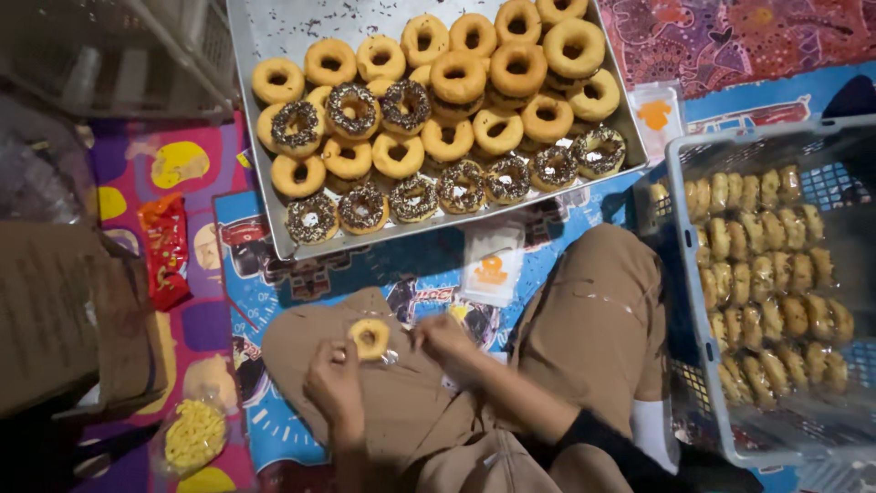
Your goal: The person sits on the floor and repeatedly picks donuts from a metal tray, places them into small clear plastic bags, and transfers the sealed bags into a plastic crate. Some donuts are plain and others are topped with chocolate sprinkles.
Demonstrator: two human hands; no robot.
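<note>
My left hand (334, 379) holds a plain golden doughnut (370, 339) over my lap, with a bit of clear plastic wrap beside it. My right hand (444, 344) is close on the right, fingers bent, touching that clear wrap; whether it grips it is unclear. Ahead of my knees lies a metal tray (265, 27) crowded with plain doughnuts (517, 69) and chocolate-sprinkled doughnuts (352, 110). Two small clear bags with an orange print (493, 265) (654, 114) lie near the tray.
A pale blue plastic basket (680, 155) at right holds rows of wrapped doughnuts (771, 274). At left are a brown cardboard box (55, 310), a red snack packet (166, 248) and a bag of yellow bands (193, 435). Colourful mats cover the floor.
</note>
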